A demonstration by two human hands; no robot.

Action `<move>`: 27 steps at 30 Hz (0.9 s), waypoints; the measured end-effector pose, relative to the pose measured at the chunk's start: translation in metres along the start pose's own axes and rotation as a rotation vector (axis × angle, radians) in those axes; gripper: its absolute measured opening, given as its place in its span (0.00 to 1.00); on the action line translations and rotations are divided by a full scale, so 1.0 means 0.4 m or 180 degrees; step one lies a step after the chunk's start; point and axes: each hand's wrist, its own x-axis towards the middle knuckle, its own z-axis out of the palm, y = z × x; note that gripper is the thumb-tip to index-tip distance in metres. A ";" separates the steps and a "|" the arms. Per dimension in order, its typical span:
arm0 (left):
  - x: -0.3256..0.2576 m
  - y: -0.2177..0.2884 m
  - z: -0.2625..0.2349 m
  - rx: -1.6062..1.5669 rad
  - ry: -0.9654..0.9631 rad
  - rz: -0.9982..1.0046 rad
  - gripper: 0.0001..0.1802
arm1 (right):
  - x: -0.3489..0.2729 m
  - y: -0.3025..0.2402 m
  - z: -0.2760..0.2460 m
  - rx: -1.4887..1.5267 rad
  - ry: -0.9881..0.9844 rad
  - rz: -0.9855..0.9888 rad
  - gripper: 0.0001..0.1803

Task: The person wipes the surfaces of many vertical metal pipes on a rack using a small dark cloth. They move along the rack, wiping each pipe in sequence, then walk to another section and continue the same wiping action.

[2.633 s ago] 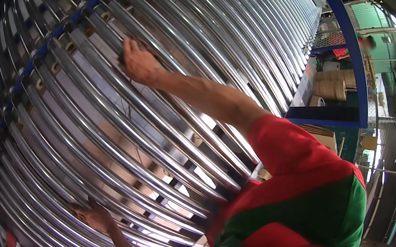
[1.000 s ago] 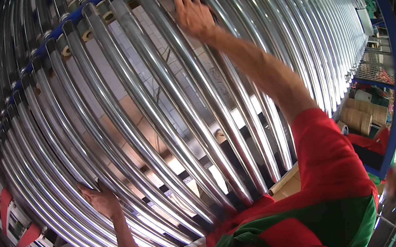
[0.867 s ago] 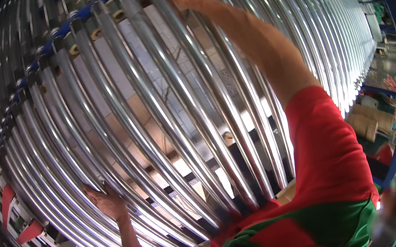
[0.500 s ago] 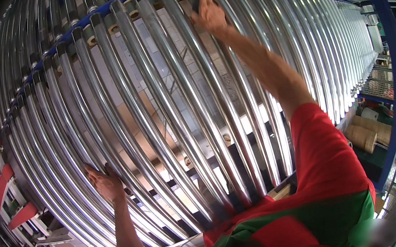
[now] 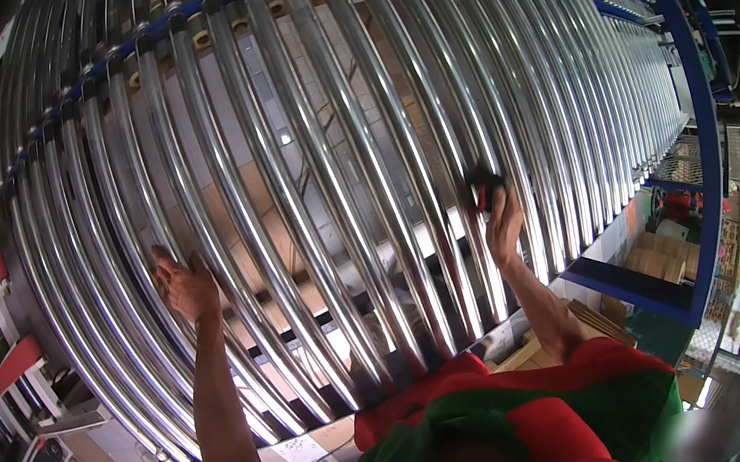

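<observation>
Beneath both hands runs a bed of long, shiny metal rollers [image 5: 319, 149], side by side with gaps between them. My left hand [image 5: 189, 287] lies on rollers at the left, fingers apart, with nothing in it. At the right, near the front half of the rollers, my right hand [image 5: 505, 230] is closed around a small black object with a bit of red [image 5: 482, 186]. Motion blur and my fingers hide its kind. It is at the roller surface; whether it touches is hard to tell.
A blue rail [image 5: 174, 19] crosses the rollers' far part. Blue frame posts [image 5: 700, 113] and a low blue beam [image 5: 629, 284] stand at the right, near brown rolls [image 5: 657, 259]. Red curved strips [image 5: 14, 367] line the left. Brown sheets show below through the gaps.
My right hand has come back toward me from the far end of the rollers, still holding the black object. My left hand has shifted slightly farther away. The view has also shifted.
</observation>
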 end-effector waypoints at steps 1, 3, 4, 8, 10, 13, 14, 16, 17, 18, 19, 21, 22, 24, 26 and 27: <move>0.000 0.001 -0.002 0.0005 -0.0003 0.0027 0.46 | 0.012 -0.052 0.025 0.1023 0.0115 -0.0551 0.23; 0.000 0.002 -0.006 0.0085 0.0025 0.0094 0.46 | 0.061 -0.179 0.129 0.1915 -0.0086 -0.0820 0.27; 0.000 0.002 -0.007 0.0088 0.0072 0.0165 0.46 | 0.085 -0.240 0.191 0.1989 -0.0486 -0.1012 0.29; 0.001 -0.001 -0.006 0.0048 -0.0069 0.0143 0.47 | 0.217 -0.448 0.458 -0.0451 -0.0255 -0.1733 0.37; 0.000 -0.003 -0.003 -0.0221 -0.0070 0.0111 0.47 | 0.324 -0.503 0.522 -0.0486 0.0033 -0.2124 0.38; -0.003 -0.005 0.002 -0.0145 -0.0035 0.0181 0.47 | 0.525 -0.600 0.606 -0.0551 0.0365 -0.2686 0.38; -0.006 -0.007 0.004 -0.0043 0.0037 0.0231 0.47 | 0.593 -0.631 0.634 -0.0407 0.0376 -0.2854 0.38; -0.009 -0.010 0.006 -0.0142 0.0014 0.0240 0.46 | 0.728 -0.703 0.695 -0.0688 0.0630 -0.3239 0.38; -0.009 -0.011 0.007 -0.0202 0.0016 0.0292 0.46 | 0.794 -0.747 0.726 -0.1119 0.0661 -0.2976 0.38; -0.010 -0.014 0.007 -0.0129 -0.0011 0.0297 0.46 | 0.849 -0.793 0.760 -0.1458 0.0821 -0.2908 0.39; -0.011 -0.016 0.007 -0.0081 -0.0037 0.0305 0.46 | 0.901 -0.833 0.777 -0.1512 0.0781 -0.2892 0.39; -0.011 -0.021 0.006 -0.0065 0.0001 0.0338 0.47 | 0.951 -0.883 0.802 -0.1515 0.0746 -0.2879 0.39; -0.010 -0.021 0.007 -0.0020 -0.0035 0.0268 0.47 | 0.953 -0.889 0.808 -0.1487 0.0721 -0.2856 0.40; -0.009 -0.023 0.009 -0.0101 -0.0131 0.0190 0.47 | 0.921 -0.864 0.800 -0.1582 0.0821 -0.2967 0.40; -0.008 -0.023 0.012 0.0042 -0.0109 0.0240 0.47 | 0.839 -0.796 0.770 -0.1803 0.1138 -0.3309 0.41; -0.008 -0.023 0.014 0.0100 -0.0011 0.0318 0.47 | 0.790 -0.751 0.739 -0.1392 0.0833 -0.3177 0.39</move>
